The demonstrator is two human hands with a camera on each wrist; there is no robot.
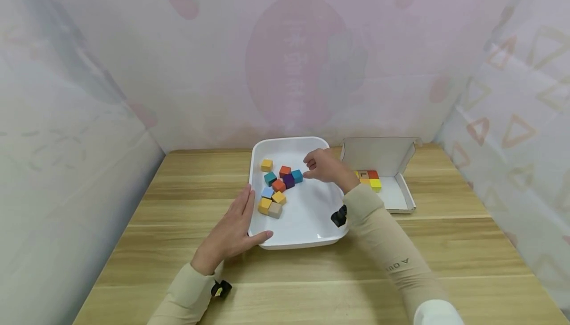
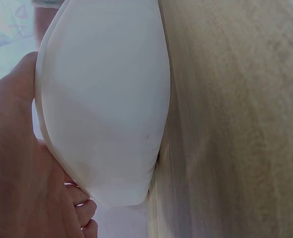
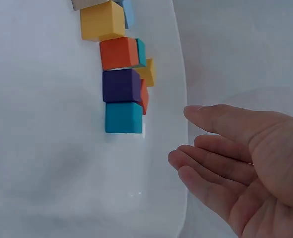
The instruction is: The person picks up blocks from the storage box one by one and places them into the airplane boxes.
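So the left hand (image 1: 231, 231) is lying flat on the table (image 1: 178, 191), fingers straight, pressed against the near-left corner of the white tray (image 1: 307, 226), with the thumb along its front edge. It's not gripping anything.

The right hand (image 1: 325, 165) hovers over the far side of the tray, fingers relaxed and a bit spread, holding nothing. Right at its fingertips is a teal block (image 1: 297, 176), touching or nearly so, can't quite tell. Just past that, away from the palm, sit a purple block (image 1: 288, 181) and an orange block (image 1: 285, 171), bunched together with more coloured cubes.

Behind the right wrist there's an open cardboard box (image 1: 392, 194) with a few blocks inside, including a yellow block (image 1: 375, 184).
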